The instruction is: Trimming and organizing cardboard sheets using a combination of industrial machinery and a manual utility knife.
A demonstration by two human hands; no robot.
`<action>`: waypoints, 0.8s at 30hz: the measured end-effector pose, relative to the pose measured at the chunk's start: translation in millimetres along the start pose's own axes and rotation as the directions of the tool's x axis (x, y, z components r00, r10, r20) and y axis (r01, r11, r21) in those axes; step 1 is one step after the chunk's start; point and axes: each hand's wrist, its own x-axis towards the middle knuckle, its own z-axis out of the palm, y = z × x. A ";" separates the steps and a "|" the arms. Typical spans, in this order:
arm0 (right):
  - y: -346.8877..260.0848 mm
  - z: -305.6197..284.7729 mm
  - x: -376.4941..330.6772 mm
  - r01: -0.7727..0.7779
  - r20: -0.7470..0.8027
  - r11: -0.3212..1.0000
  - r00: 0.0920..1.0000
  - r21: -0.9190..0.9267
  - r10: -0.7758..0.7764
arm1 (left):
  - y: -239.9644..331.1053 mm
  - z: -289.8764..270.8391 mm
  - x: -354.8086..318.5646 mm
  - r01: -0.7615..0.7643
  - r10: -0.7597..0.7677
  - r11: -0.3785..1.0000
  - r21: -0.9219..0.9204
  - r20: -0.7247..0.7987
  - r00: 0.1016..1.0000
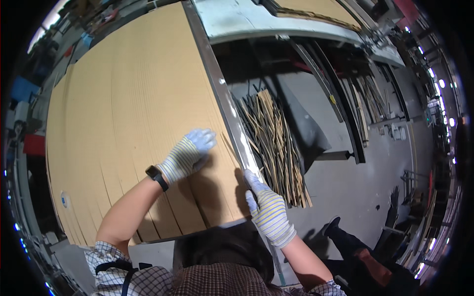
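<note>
Both my hands wear pale striped work gloves. My left hand (193, 148) is over a broad tan board (143, 89) that looks like cardboard, with long parallel lines across it. Its fingers bunch to the right and are blurred, so their grip is unclear. My right hand (270, 209) is at the board's right side, against a shiny metal rail (239, 135). Thumb and forefinger close around the lower end of a thin strip (231, 150) lying along the board's edge; the pinch itself is partly hidden.
Right of the rail, a pile of thin dark and tan strips (274, 143) lies low down. Dark metal bars (340, 98) stand beyond it. A white-topped table (237, 19) is at the far side. Another person's leg and shoe (340, 234) show at lower right.
</note>
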 end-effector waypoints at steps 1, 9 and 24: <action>-4.5 2.6 7.1 -0.039 0.045 0.997 0.998 -0.060 0.042 | -0.7 0.2 1.1 0.001 -0.001 0.999 -0.053 -0.005 1.000; -18.1 7.6 17.5 -0.059 0.039 0.991 0.997 -0.119 0.065 | -16.8 6.6 4.5 -0.042 0.024 0.979 -0.197 -0.091 0.996; -28.8 63.7 122.7 -0.139 0.108 0.871 0.971 -0.472 0.214 | -29.4 -5.5 27.2 -0.100 0.060 0.985 -0.138 -0.269 0.961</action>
